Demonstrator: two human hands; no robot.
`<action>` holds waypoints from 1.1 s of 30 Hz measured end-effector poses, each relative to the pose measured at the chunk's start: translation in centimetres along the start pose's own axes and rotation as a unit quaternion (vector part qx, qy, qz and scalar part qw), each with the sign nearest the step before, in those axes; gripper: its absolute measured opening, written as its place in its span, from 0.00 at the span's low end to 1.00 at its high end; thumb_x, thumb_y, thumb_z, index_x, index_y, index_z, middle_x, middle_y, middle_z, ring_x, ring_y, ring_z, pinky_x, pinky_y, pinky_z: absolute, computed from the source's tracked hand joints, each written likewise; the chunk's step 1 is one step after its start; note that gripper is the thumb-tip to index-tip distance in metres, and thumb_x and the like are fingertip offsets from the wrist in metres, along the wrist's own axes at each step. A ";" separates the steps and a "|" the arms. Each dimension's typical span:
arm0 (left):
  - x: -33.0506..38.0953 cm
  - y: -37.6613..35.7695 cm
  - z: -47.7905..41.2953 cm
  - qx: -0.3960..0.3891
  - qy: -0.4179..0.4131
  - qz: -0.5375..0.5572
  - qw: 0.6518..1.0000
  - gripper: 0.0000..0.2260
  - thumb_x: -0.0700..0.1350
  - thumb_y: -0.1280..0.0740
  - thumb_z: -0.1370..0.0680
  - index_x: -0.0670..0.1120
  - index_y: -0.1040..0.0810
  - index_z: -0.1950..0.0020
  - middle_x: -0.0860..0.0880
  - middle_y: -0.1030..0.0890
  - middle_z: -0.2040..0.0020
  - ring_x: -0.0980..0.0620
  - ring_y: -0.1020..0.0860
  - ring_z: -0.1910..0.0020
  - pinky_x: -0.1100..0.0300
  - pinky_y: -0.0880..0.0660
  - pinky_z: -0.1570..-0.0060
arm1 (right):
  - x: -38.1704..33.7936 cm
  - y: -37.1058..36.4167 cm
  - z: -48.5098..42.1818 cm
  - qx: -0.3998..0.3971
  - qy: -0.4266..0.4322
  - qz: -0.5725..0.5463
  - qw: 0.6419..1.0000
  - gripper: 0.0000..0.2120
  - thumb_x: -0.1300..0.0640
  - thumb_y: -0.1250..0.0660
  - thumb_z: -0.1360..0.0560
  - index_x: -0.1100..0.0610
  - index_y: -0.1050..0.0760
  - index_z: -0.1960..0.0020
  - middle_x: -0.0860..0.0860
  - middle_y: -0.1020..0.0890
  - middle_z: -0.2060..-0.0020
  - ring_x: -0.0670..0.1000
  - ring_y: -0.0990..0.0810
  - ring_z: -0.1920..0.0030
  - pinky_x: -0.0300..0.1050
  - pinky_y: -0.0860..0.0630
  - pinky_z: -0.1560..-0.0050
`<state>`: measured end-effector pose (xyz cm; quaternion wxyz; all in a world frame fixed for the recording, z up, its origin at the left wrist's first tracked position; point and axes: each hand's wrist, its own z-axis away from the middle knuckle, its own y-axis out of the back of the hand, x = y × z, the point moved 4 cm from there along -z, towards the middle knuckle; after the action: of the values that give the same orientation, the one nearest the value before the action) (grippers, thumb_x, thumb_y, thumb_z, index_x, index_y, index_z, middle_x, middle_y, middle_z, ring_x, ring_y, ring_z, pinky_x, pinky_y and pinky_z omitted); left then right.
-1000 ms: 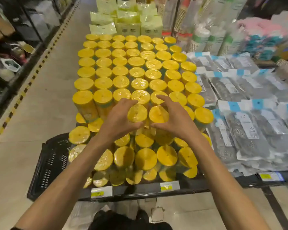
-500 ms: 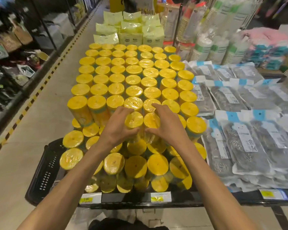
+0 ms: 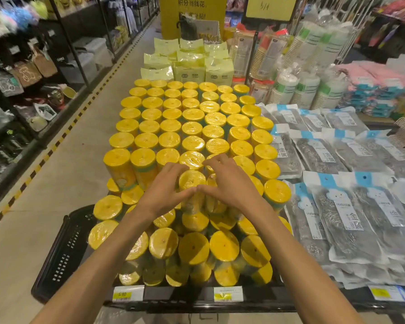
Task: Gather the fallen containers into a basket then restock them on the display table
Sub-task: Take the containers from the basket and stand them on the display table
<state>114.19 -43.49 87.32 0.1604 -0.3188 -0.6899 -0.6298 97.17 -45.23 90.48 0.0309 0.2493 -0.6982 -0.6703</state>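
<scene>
Several yellow-lidded containers (image 3: 192, 127) stand in tight rows on the black display table (image 3: 178, 298), stacked in tiers toward the front. My left hand (image 3: 165, 190) grips one upright container (image 3: 192, 181) from its left side. My right hand (image 3: 227, 183) grips the neighbouring container (image 3: 211, 180) from the right, mostly hiding it. The two containers stand side by side in the upper tier and my thumbs nearly meet in front of them. A black basket (image 3: 66, 251) sits on the floor at the table's left front corner, partly hidden by the table.
Grey packets with blue headers (image 3: 337, 206) fill the table's right half. Pale yellow bags (image 3: 187, 66) stand behind the containers, stacked paper cups (image 3: 299, 66) at back right. Price tags (image 3: 128, 293) line the front edge. Shelving (image 3: 21, 90) borders the aisle floor on the left.
Both hands have carried the two containers a little farther back into the upper tier and set them close together. The camera has tilted up, showing more of the aisle.
</scene>
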 end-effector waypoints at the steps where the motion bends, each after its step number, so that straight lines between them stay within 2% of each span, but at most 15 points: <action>1: -0.2 0.7 0.2 0.009 -0.014 -0.004 1.000 0.24 0.58 0.31 0.24 0.51 0.29 0.31 0.54 0.30 0.38 0.56 0.28 0.40 0.59 0.27 0.41 | -0.5 0.1 -0.3 -0.008 0.003 0.004 1.000 0.32 0.38 0.30 0.28 0.50 0.32 0.28 0.51 0.30 0.33 0.53 0.31 0.33 0.50 0.27 0.39; 4: -1.2 3.8 1.1 0.055 -0.041 -0.039 0.997 0.18 0.53 0.31 0.22 0.50 0.27 0.34 0.53 0.29 0.40 0.55 0.28 0.41 0.59 0.29 0.44 | -2.6 0.4 -1.5 -0.039 0.017 0.025 0.999 0.29 0.41 0.31 0.26 0.51 0.31 0.29 0.53 0.29 0.33 0.55 0.31 0.33 0.52 0.27 0.40; 7: -3.6 7.7 2.2 0.088 -0.024 -0.113 0.989 0.19 0.50 0.30 0.23 0.48 0.26 0.34 0.48 0.26 0.38 0.48 0.27 0.39 0.52 0.28 0.42 | -5.9 0.5 -3.1 -0.054 0.038 0.056 0.996 0.28 0.42 0.32 0.25 0.53 0.30 0.29 0.54 0.28 0.34 0.57 0.31 0.34 0.54 0.27 0.40; 11: -8.4 13.0 4.7 0.062 0.060 -0.202 0.976 0.20 0.54 0.31 0.24 0.49 0.26 0.35 0.45 0.24 0.37 0.42 0.25 0.39 0.47 0.25 0.45 | -11.4 0.1 -5.2 -0.062 0.070 0.084 0.992 0.27 0.44 0.32 0.24 0.53 0.30 0.29 0.56 0.28 0.35 0.58 0.31 0.34 0.55 0.27 0.41; 18: -15.5 22.0 12.4 0.044 0.144 -0.292 0.944 0.23 0.58 0.33 0.24 0.50 0.28 0.31 0.47 0.25 0.34 0.45 0.26 0.37 0.49 0.27 0.42 | -24.1 -2.5 -7.9 -0.074 0.101 0.097 0.987 0.25 0.42 0.32 0.25 0.54 0.28 0.32 0.57 0.27 0.37 0.60 0.29 0.36 0.56 0.26 0.41; 26: -23.2 30.9 20.6 0.017 0.213 -0.328 0.920 0.24 0.57 0.35 0.22 0.50 0.31 0.29 0.47 0.27 0.32 0.45 0.29 0.34 0.49 0.28 0.38 | -36.9 -7.9 -9.6 -0.112 0.117 0.128 0.978 0.27 0.43 0.34 0.23 0.55 0.31 0.29 0.58 0.28 0.33 0.60 0.31 0.32 0.50 0.32 0.36; 33: -30.3 35.5 23.9 -0.033 0.241 -0.340 0.909 0.24 0.57 0.38 0.20 0.49 0.34 0.27 0.45 0.29 0.31 0.42 0.32 0.33 0.47 0.30 0.40 | -43.7 -14.1 -12.8 -0.151 0.111 0.125 0.974 0.29 0.41 0.33 0.24 0.54 0.31 0.29 0.58 0.29 0.34 0.60 0.29 0.35 0.56 0.27 0.37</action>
<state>163.90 -27.34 91.97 0.0871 0.0911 -0.6757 -0.7263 144.48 -39.69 91.09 0.2293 0.2252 -0.6072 -0.7267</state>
